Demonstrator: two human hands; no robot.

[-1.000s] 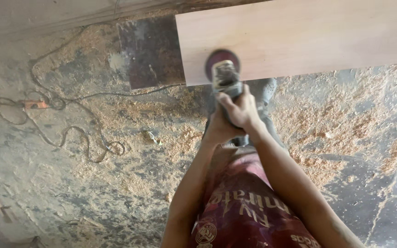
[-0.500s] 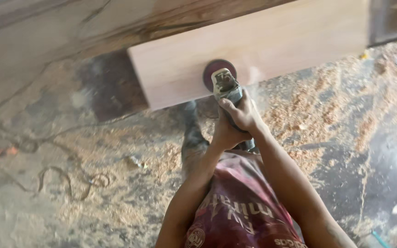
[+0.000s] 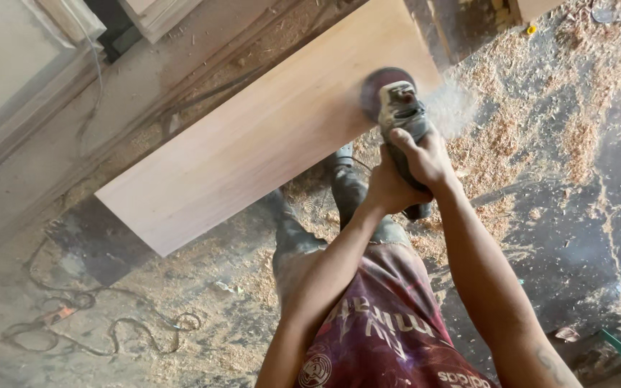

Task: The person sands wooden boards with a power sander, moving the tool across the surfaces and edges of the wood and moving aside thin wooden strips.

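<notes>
Vs half a sec ago, both hands, left hand & right hand, clamped round the grinder, have run its disc along the pale board to the far-right end, dust puffing, so sanding's reached that edge.

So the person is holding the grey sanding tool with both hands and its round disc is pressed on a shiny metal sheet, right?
Not quite. The head view shows both hands, left hand and right hand, gripping the grey sanding tool, but its round disc is pressed on a long pale wooden board, not a shiny metal sheet.
</notes>
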